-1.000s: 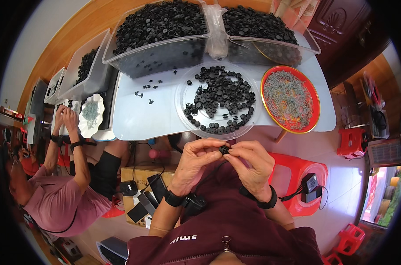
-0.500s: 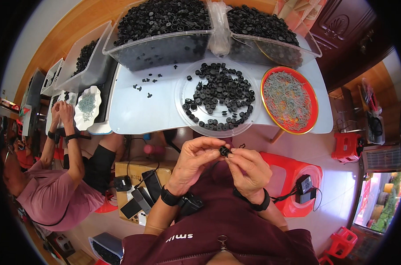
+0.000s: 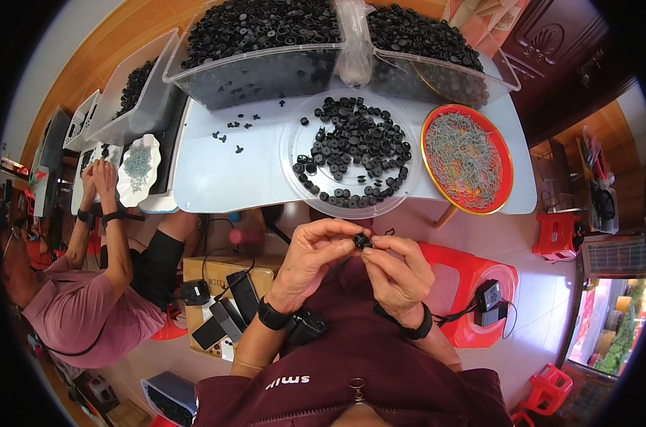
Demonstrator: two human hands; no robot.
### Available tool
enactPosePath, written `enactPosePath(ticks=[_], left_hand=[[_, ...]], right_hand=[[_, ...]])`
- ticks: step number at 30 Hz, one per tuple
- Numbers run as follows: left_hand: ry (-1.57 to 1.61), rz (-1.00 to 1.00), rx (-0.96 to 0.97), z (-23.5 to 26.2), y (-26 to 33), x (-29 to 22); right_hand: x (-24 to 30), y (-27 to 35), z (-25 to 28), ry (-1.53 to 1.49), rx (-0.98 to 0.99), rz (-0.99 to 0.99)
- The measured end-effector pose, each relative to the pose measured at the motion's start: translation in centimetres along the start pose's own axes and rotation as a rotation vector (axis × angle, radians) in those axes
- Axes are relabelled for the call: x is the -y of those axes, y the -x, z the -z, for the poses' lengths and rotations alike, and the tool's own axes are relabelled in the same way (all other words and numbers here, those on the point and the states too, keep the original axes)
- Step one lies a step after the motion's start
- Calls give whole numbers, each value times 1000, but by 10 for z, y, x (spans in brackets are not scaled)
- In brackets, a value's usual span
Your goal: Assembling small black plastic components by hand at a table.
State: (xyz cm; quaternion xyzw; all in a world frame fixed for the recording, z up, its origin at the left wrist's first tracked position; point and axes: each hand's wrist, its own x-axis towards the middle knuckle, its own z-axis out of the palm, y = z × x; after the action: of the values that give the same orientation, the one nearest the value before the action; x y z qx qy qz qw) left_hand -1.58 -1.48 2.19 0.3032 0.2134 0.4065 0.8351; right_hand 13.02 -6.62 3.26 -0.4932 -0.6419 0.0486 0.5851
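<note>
A small round black plastic part [image 3: 362, 242] is pinched between the fingertips of both hands, held in front of my chest, short of the table edge. My left hand [image 3: 316, 260] grips it by thumb and forefinger from the left. From the right, the thumb and fingers of my right hand [image 3: 401, 274] close on it; whether they hold a further tiny piece is hidden. Just beyond lies a clear round tray [image 3: 292, 153] with many black caps and rings [image 3: 358, 142]. To its right a red gold-rimmed plate [image 3: 503, 142] holds thin grey metal pins [image 3: 465, 160].
Two big clear bins [image 3: 266, 75] of black parts line the table's back. Several small black pieces [image 3: 239, 149] lie loose on the white table [image 3: 223, 185]. A co-worker [image 3: 88, 306] sits at left beside a white scalloped dish [image 3: 127, 192]. Red stools [image 3: 444, 267] and a cardboard box [image 3: 195, 270] stand nearby.
The black part has turned slightly between my fingertips, and my right fingers have shifted a little. Both hands stay in nearly the same place.
</note>
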Motion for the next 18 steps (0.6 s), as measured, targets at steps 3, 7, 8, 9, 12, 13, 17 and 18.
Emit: enactPosePath(ticks=[3,7,8,9,12,13,17,18], left_hand=[[18,22,3,0,1,-1],[-20,-9,19,1,-1,3],[-16,-16,24,0,-1,3],[-13,-23,27,-1,-1,3],[4,-26,34,-3,-1,1],[4,-26,34,-3,-1,1],[2,-16,19,-2,0,1],[-6,-21,15,-3,0,0]], right_hand=[[-1,1,0,-14,1,1],[-2,2,-1,-18,-25,-9],[-1,2,-1,-22,-33,-17],[0,1,0,-26,-42,-24],[-2,3,-1,6,-43,22],[-3,3,-1,5,-43,23],[-6,4,0,16,-28,93],[-6,4,0,24,-19,112]])
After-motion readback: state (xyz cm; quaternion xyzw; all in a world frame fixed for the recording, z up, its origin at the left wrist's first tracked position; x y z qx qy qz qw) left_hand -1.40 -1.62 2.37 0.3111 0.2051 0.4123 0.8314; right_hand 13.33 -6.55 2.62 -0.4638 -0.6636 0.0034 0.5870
